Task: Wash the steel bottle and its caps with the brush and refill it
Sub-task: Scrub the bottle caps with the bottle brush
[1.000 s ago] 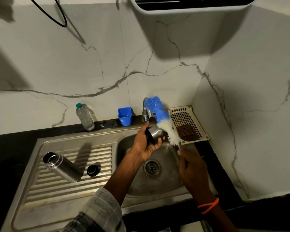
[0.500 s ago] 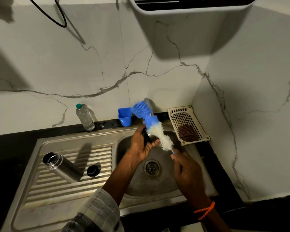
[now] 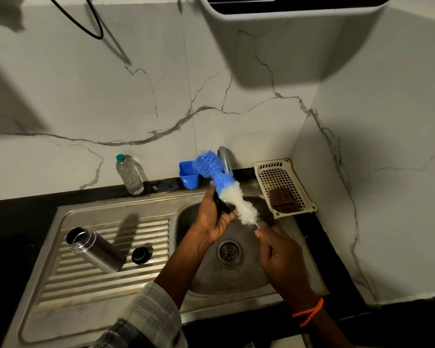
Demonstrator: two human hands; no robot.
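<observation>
Your left hand (image 3: 212, 217) is raised over the sink basin (image 3: 239, 280), fingers and thumb curled round a dark cap (image 3: 221, 205). Only a sliver of that cap shows, between your palm and the brush, so its shape is hard to make out. It sits in the hollow of your hand, with your fingertips (image 3: 232, 214) wrapping its lower edge.

Your right hand (image 3: 278, 252) grips the bottle brush (image 3: 226, 187) by the bottom of its handle; the fingers are closed around it, and a bit of blue handle shows at the thumb. The brush slants up and away from you. Its white bristles lie against the cap and your left fingertips, and its blue bristled head stands above your left hand, in front of the tap spout (image 3: 225, 158).

The steel bottle (image 3: 96, 249) lies tilted on the ribbed drainboard (image 3: 106, 285), well apart from both hands, open mouth toward the upper left. A second black cap (image 3: 140, 255) rests just beside its base on the ribs.

Behind the sink stand a clear plastic water bottle (image 3: 129, 174) and a small blue cup (image 3: 189, 175). At the right a cream plastic basket (image 3: 284, 187) holds a brown scrub pad (image 3: 283, 200).
</observation>
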